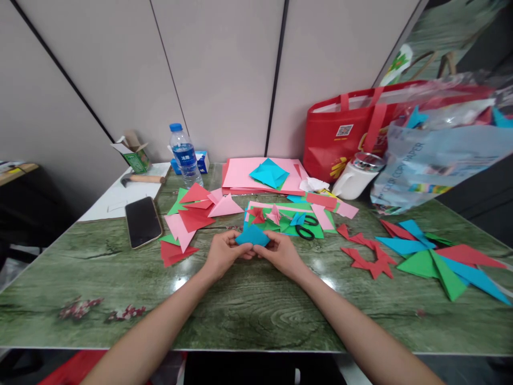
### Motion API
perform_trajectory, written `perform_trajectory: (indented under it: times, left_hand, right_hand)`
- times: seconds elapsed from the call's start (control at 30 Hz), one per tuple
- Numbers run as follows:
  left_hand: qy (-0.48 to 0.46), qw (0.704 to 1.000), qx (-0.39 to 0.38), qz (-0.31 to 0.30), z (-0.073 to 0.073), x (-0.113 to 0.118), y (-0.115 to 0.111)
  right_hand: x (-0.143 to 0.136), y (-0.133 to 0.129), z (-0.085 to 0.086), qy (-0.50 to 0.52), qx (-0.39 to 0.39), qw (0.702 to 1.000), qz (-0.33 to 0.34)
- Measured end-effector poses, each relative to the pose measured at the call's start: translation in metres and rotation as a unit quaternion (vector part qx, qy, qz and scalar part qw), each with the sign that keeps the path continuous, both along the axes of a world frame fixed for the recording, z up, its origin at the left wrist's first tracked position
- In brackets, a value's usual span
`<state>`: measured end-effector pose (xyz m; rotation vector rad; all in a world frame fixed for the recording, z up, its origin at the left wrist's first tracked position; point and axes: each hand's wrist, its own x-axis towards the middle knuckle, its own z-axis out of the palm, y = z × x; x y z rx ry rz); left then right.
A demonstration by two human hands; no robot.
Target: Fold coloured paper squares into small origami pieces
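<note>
A small blue folded paper (252, 236) is held between both hands above the green table, with its point facing away from me. My left hand (226, 251) pinches its left side, and my right hand (281, 252) pinches its right side. The thumbs meet near its lower edge. Just beyond the hands lie green sheets (316, 231) with small folded pieces and black-handled scissors (305, 232) on them. To the left is a loose pile of red, pink and green folded papers (196, 216).
A phone (143, 222), a hammer (144, 178) and a water bottle (185, 155) stand or lie at left. Pink sheets (240, 174) are at the back. At right are a white mug (355, 179), a red bag (340, 133), a plastic bag (436, 160) and colourful paper shapes (433, 262).
</note>
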<state>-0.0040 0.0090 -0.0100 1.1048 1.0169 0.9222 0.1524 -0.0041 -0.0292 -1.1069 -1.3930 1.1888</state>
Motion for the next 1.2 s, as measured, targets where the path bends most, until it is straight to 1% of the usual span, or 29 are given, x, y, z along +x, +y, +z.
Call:
perform_trajectory:
  times: [0.13,0.3,0.47,0.57,0.63,0.67,0.77,0.87,0.93,1.0,1.07,1.13,1.2]
  left_hand:
    - [0.006,1.0,0.006,0.001,0.001,0.001,0.0]
    - [-0.013,1.0,-0.012,-0.016,0.005,0.001,-0.001]
    - [-0.025,0.999,-0.022,-0.023,0.007,-0.001,-0.001]
    - [-0.013,1.0,-0.01,-0.012,0.006,-0.001,0.0]
    - [-0.005,1.0,-0.011,-0.001,0.005,-0.001,0.002]
    - [-0.003,1.0,-0.015,0.002,0.004,-0.002,0.002]
    - [0.005,0.999,-0.033,-0.004,0.002,-0.003,0.004]
    - [-0.005,0.998,-0.056,-0.029,0.002,-0.004,0.004]
    - [-0.018,0.996,-0.074,-0.043,0.004,-0.004,0.004]
    - [-0.018,0.995,-0.081,-0.053,0.006,-0.004,0.004]
    - [0.001,0.996,-0.069,-0.064,0.006,-0.004,0.004]
    - [0.045,0.997,-0.03,-0.063,0.004,-0.004,0.003]
    - [0.105,0.993,0.034,-0.041,0.001,-0.004,0.003]
  right_hand:
    - [0.0,-0.001,0.001,0.014,-0.012,0.999,0.026]
    - [0.003,-0.001,0.005,0.076,-0.054,0.994,0.062]
    - [0.01,0.002,0.006,0.099,-0.089,0.985,0.112]
    - [0.01,0.003,0.003,0.107,-0.098,0.983,0.113]
    - [0.008,0.003,0.0,0.097,-0.077,0.988,0.09]
    - [0.007,0.003,-0.002,0.083,-0.054,0.992,0.074]
    - [0.006,0.001,-0.005,-0.002,0.052,0.998,0.025]
    - [0.008,-0.001,-0.003,-0.104,0.167,0.98,-0.009]
    - [0.01,-0.001,-0.001,-0.146,0.219,0.964,-0.019]
    - [0.011,0.0,0.0,-0.159,0.246,0.956,-0.029]
    - [0.011,0.0,0.0,-0.155,0.252,0.954,-0.045]
    - [0.01,0.001,0.001,-0.143,0.245,0.957,-0.059]
    - [0.01,0.001,0.001,-0.131,0.226,0.962,-0.074]
